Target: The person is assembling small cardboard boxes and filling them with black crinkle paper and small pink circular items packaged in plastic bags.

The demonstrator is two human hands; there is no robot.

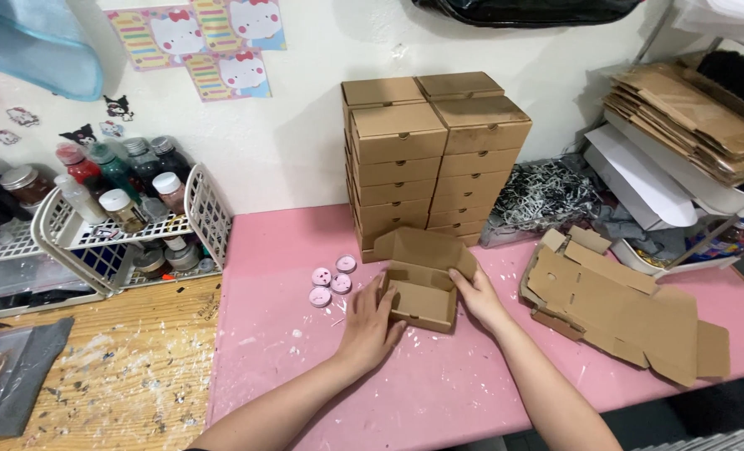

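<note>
We logged one small brown cardboard box (422, 288), lid raised, resting on the pink table (439, 384); our left hand (370, 327) pressed its near-left corner with fingers together, our right hand (477, 296) gripped its right wall, fingers curled. Just left of the box lay four pink round discs (332, 279); behind it stood stacked closed boxes (434, 159). Right of it lay flat unfolded cardboard blanks (618, 305).

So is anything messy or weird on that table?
Yes. White paint splatters dot the pink tabletop near the left hand, and the wooden board beside it is speckled too. A heap of shredded grey paper strips spills loosely behind the stack of folded brown cardboard boxes.
</note>
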